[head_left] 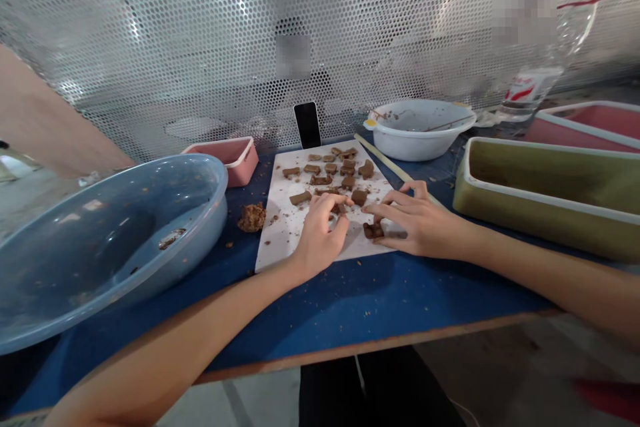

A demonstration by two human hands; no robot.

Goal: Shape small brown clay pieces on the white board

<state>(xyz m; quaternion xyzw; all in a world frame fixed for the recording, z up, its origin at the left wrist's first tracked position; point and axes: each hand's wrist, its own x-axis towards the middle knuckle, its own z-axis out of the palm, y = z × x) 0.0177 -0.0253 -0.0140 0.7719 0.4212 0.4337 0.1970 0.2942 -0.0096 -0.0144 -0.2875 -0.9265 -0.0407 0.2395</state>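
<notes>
My left hand (321,232) rests over a white board (283,240), its thumb and fingers curled around a small dark brown clay-like piece (339,209) that they partly hide. On the right, my right hand (417,221) has its thumb and forefinger at either side of another brown clay-like piece (373,231), which lies on the board near its front edge. Several more small brown pieces (349,182), some block-shaped and some with notched edges, are spread over the far half of the board. Crumbs dot the white surface.
A large blue basin (200,233) stands at left, beside a crumbly brown lump (251,217) and a pink box (243,163). Behind the board a phone (307,125) leans on perforated metal. To the right are a stick (383,157), white basin (415,143), green trough (530,210) and plastic bottle (533,90).
</notes>
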